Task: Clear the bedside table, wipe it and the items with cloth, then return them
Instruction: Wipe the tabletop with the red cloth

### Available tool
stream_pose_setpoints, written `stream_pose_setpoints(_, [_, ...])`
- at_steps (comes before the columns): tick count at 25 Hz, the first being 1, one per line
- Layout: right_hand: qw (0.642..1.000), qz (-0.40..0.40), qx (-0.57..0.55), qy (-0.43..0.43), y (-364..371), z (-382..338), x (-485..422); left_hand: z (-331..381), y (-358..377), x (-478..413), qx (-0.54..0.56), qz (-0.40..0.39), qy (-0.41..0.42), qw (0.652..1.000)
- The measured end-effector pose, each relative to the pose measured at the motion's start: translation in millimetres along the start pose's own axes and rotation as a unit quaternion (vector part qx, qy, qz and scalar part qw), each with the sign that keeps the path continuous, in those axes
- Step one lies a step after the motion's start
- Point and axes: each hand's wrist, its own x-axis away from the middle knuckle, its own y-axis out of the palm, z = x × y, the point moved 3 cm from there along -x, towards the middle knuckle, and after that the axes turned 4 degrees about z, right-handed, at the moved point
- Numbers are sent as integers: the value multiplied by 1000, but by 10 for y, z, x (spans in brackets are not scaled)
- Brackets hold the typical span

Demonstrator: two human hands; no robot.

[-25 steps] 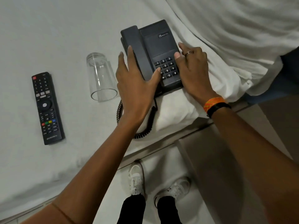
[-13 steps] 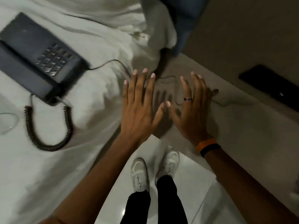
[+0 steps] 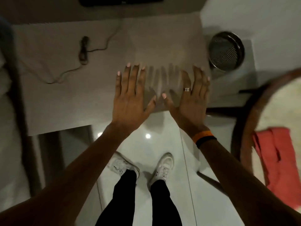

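The grey-brown bedside table (image 3: 65, 98) fills the upper middle of the head view. Only a thin cable with a small plug (image 3: 83, 50) lies on its top, at the left. My left hand (image 3: 132, 97) hovers over the table's front right part, fingers spread, holding nothing. My right hand (image 3: 190, 98), with a ring and an orange and black wristband, is flat and spread beside it, also holding nothing. A red cloth (image 3: 280, 160) lies on a round pale seat (image 3: 276, 108) at the right edge. The phone, glass and remote are out of view.
A dark metal mesh bin (image 3: 226, 51) stands on the floor just right of the table. A black flat object (image 3: 120, 0) sits at the top edge. White bedding (image 3: 4, 111) borders the left side. My white shoes (image 3: 162, 168) stand on glossy white tiles.
My hands let go of the phone on the bed and swung right. The view turned from the bed to the bedside table; the bin and the red cloth came into sight.
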Motion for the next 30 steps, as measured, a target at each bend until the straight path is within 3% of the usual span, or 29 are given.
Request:
stream_pose_setpoints(7, [977,75,44,194,-903,1753,999,2224,268,-89,51,-29,205,977])
stream_pose_setpoints(10, [972,81,26,221,-1153,2250,1446,2861,338,40,88,-49,289,952])
stream_pose_setpoints(13, [977,52,-17,205,-1278,2640,1946,3408,434,198,153,-89,398,900])
stream_pose_setpoints(16, [982,11,-58,181,-1236,2742,2269,3662,585,317,119,-153,480,856])
stream_pose_setpoints(18, [981,29,-61,179,-1185,2733,2306,3694,638,332,115,-153,482,855])
stream_pose_setpoints(25, [970,76,-102,205,-1191,2605,2115,3680,469,332,165,-37,436,884])
stream_pose_setpoints(28, [974,70,-113,181,-1140,2339,1832,3289,348,254,243,-21,368,897])
stream_pose_setpoints(30, [979,70,-148,122,-937,1853,1448,2620,222,187,271,13,299,915])
